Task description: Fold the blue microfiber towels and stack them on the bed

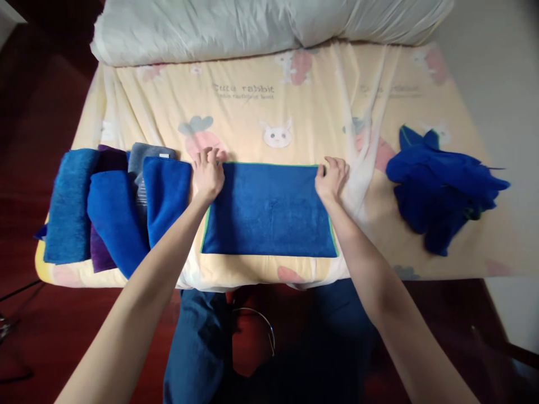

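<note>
A blue cloth with green edging lies flat as a wide rectangle on the bed, in front of me. At its far left corner is my left hand, fingers curled and closed on the cloth's edge. My right hand pinches the far right corner in the same way. The cloth's far edge runs straight between both hands, and its near edge rests close to the front of the bed.
Folded cloths in blue, purple and grey lie at the left, partly behind my left forearm. A crumpled blue pile sits at the right. A rolled pale quilt spans the back of the patterned bed sheet.
</note>
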Motion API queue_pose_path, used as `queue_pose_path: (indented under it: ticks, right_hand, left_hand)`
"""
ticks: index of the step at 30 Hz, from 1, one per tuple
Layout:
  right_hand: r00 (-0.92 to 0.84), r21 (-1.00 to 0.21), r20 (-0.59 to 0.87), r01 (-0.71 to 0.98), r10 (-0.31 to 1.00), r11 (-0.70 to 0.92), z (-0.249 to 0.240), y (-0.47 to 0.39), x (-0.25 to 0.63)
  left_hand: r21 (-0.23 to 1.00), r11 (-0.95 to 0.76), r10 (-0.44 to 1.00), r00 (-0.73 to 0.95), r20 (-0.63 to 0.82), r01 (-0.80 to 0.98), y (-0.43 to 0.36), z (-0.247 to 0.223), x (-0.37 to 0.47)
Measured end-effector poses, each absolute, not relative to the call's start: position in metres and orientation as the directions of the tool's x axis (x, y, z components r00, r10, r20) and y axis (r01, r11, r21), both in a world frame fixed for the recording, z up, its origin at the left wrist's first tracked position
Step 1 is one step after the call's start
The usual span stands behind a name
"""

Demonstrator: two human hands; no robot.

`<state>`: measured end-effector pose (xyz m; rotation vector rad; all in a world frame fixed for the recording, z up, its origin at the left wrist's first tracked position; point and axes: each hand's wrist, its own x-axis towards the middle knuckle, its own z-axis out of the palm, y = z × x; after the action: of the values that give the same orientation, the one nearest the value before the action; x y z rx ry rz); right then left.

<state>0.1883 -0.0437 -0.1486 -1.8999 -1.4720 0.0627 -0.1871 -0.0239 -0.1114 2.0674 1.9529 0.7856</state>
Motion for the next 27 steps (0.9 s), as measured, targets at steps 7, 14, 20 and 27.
queue_pose_path:
  ticks: [7,14,20,27]
  right_hand:
    - [-0.215,-0.513,0.167,0.815,0.962,0.271,-0.127,-0.084,0.056]
    - [-0.101,-0.418,0.093,0.899,0.991,0.131,-0.152,-0.084,0.103]
    - [0.043,-0.278,0.083,0.960,0.996,-0.018,-0.156,-0.074,0.175]
    - [-0.104,-0.280,0.158,0.949,0.982,0.145,-0.127,-0.111,0.101]
  left_hand:
    - [0.377,-0.437,0.897,0.427,0.116,0.816,-0.067,-0.127,-0.125]
    - [0.382,-0.307,0.952,0.278,0.129,0.872,-0.058,-0.141,-0.151]
    - [0.363,-0.250,0.968,0.221,0.119,0.898,-0.042,-0.142,-0.187]
    - [0.339,-0.434,0.901,0.395,0.180,0.834,-0.091,-0.121,-0.136]
